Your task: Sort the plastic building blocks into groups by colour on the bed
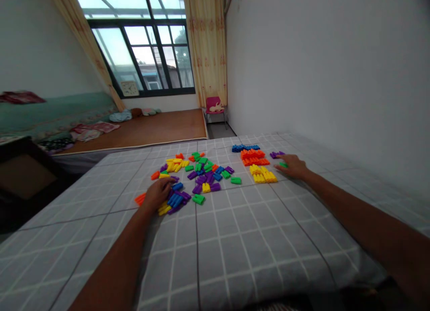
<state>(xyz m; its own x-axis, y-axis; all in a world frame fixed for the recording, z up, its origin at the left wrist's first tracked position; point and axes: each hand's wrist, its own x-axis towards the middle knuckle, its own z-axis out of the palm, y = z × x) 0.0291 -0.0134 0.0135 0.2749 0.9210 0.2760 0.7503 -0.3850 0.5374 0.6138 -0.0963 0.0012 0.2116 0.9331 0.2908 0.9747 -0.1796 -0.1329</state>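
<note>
Grey checked cloth (235, 244) is spread beneath a loose, mixed heap (206, 177) of small coloured blocks, while single-coloured groups are set out to its right: blue blocks (246, 148) farthest off, orange blocks (253, 157) next, yellow blocks (263, 175) nearest. At the heap's near left part the left hand (159, 193) is held low, its fingertips placed beside purple, yellow and blue pieces (176, 200); whether anything is pinched there cannot be made out. Right of the yellow group, a green block (284, 165) is framed by the slightly parted thumb and fingers of the right hand (291, 166); whether it is gripped or only touched is not clearly shown. Just beyond it, the purple blocks (277, 154) could be knocked askew if the right fingers were swept sideways, so closely are they placed. Yellow blocks could be nudged out of line by the thumb. On the left, overlapping pieces could be made to slide or scatter if one were pulled from underneath, and if the cloth were rucked by the right forearm (339, 199), the neat groups could be disturbed.
</note>
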